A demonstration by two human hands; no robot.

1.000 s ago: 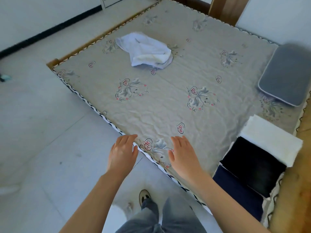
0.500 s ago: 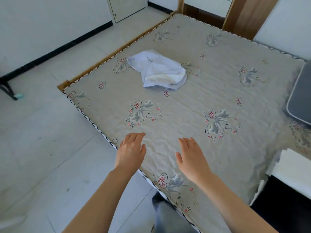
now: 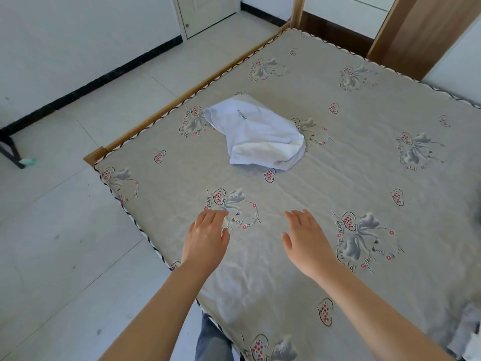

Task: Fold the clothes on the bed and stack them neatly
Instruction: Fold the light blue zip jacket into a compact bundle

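A crumpled white garment [image 3: 257, 134] lies on the beige flowered mattress [image 3: 351, 162], toward its far left side. My left hand [image 3: 208, 237] and my right hand [image 3: 305, 239] are stretched out over the mattress near its left edge, fingers straight and together, palms down, holding nothing. Both hands are well short of the garment, with bare mattress between. The folded stack seen earlier is out of view.
The mattress sits in a low wooden frame [image 3: 182, 96] with a corner post [image 3: 95, 157] at the left. Tiled floor [image 3: 65, 230] lies to the left. A wooden wardrobe [image 3: 416, 35] and a white door [image 3: 205, 14] stand at the back. My legs [image 3: 213, 342] are at the bed's edge.
The view has shifted forward and left, so the folded stack and grey pillow left the frame. Both hands have moved further over the mattress toward the white garment.
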